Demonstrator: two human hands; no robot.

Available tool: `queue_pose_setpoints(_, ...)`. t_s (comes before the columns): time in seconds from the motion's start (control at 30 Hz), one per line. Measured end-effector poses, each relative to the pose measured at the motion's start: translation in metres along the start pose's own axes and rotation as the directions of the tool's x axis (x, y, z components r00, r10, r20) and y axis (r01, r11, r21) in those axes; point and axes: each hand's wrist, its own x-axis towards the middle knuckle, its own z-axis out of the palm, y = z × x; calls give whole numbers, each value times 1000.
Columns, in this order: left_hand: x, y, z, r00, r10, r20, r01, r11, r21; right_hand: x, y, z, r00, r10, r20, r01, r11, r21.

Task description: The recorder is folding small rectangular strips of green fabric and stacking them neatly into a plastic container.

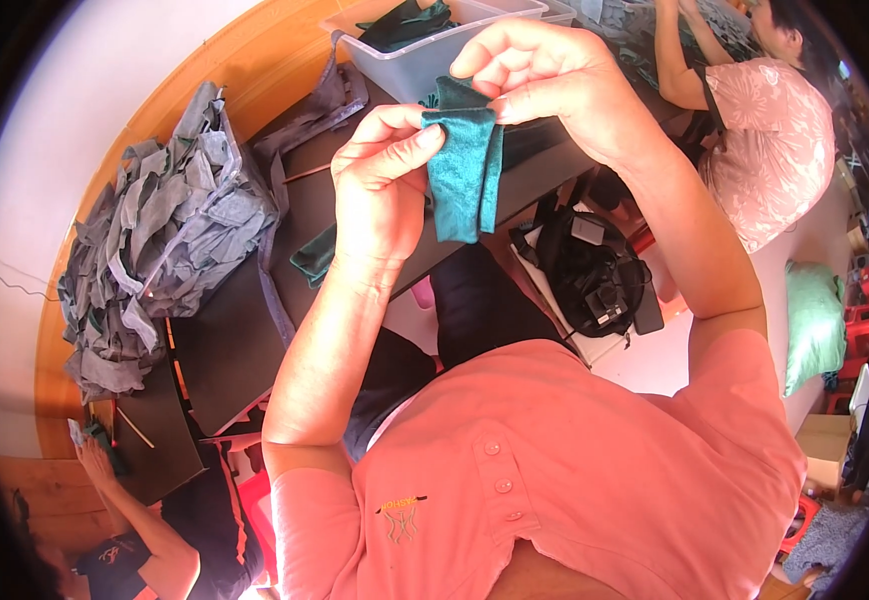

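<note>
Between my two hands hangs a folded strip of teal velvet fabric (465,185), its lower end loose over the table's near edge. My left hand (380,165) pinches its upper left side, thumb in front. At the upper right corner, my right hand (555,85) grips the cloth between thumb and forefinger, the other fingers curled. A darker green fold shows behind the top edge. Another dark green fabric piece (315,255) lies on the dark table (240,335) beyond my left wrist.
A large heap of grey fabric strips (170,230) fills the left side. Behind my hands stands a translucent plastic bin (425,65) with green cloth. A black bag (595,270) lies right of my legs. Co-workers sit at upper right (770,140) and lower left (145,540).
</note>
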Motion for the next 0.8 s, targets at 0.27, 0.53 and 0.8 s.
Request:
queue_pose_setpoints(0.27,-2,-3,8,934,228,-274,-162,956,244,-5,-19,11,987,70,-143,-78,996,-49)
queue_pose_setpoints(0.53,-7,-19,39,837,471,-278,-289,813,506,-9,6,40,960,53,-276,-43,998,43)
queue_pose_setpoints(0.8,-12,-21,33,943,276,-185,-204,920,333,-15,8,32,973,-15,-232,49,989,142)
